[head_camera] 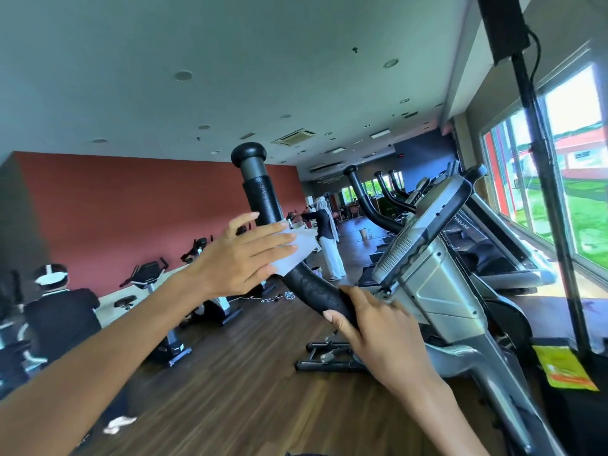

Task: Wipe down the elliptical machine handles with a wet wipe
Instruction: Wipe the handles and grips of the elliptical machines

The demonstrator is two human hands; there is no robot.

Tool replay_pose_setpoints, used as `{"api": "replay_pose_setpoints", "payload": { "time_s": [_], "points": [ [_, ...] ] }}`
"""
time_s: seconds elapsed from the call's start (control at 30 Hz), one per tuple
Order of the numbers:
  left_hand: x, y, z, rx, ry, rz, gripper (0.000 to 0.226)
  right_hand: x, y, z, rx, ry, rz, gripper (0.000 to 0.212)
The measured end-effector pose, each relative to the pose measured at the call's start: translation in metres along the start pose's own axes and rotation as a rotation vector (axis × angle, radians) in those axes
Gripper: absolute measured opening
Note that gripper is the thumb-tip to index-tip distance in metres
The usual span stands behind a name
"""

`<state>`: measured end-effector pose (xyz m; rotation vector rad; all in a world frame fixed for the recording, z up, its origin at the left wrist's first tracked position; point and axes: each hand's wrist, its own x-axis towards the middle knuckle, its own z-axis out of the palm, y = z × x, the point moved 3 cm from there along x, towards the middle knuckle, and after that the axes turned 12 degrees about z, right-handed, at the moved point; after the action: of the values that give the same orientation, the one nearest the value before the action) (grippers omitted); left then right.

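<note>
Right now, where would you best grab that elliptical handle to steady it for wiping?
Low on the handle, below its bend, from the near side, as the right hand grips it. That leaves the straight upper stretch free for the left hand pressing the wet wipe.

1. Two hands: left hand (243,255), right hand (378,334).
2. One wet wipe (296,255).
3. One handle (263,199) at the hands; those farther back cannot be counted surely.
4. One console (424,232).
5. Two other people plainly seen: seated person (62,311), standing person (329,245).
6. One yellow packet (564,368).
</note>
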<state>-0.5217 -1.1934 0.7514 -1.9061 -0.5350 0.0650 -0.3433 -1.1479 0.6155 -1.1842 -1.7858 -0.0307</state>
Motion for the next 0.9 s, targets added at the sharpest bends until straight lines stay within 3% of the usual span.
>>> {"api": "replay_pose_setpoints", "payload": {
  "time_s": [0.1,0.17,0.33,0.5,0.67,0.8,0.9],
  "points": [
    [0.002,-0.012,0.015,0.009,0.162,-0.002,0.022,-0.005,0.004,-0.001,-0.001,-0.013,0.022,0.058],
    [0.004,-0.007,0.022,-0.031,0.179,-0.011,0.019,-0.009,0.007,-0.006,0.001,0.022,0.014,0.054],
    [-0.002,-0.013,0.037,0.01,-0.009,0.084,0.037,-0.02,0.014,-0.01,0.159,0.094,0.018,0.041],
    [-0.002,-0.028,0.043,0.06,0.075,-0.144,0.038,-0.021,0.021,-0.005,0.273,0.11,0.025,0.038],
    [-0.002,-0.005,0.054,-0.023,-0.001,0.039,0.037,-0.02,0.022,-0.005,0.309,0.117,0.043,0.038],
    [0.004,-0.054,0.038,0.041,0.093,-0.238,0.044,-0.021,0.023,-0.004,0.338,0.091,0.059,0.037],
    [0.002,-0.005,0.049,-0.027,0.209,-0.38,0.04,-0.022,0.024,-0.004,0.349,0.064,0.045,0.037]
  ]
}}
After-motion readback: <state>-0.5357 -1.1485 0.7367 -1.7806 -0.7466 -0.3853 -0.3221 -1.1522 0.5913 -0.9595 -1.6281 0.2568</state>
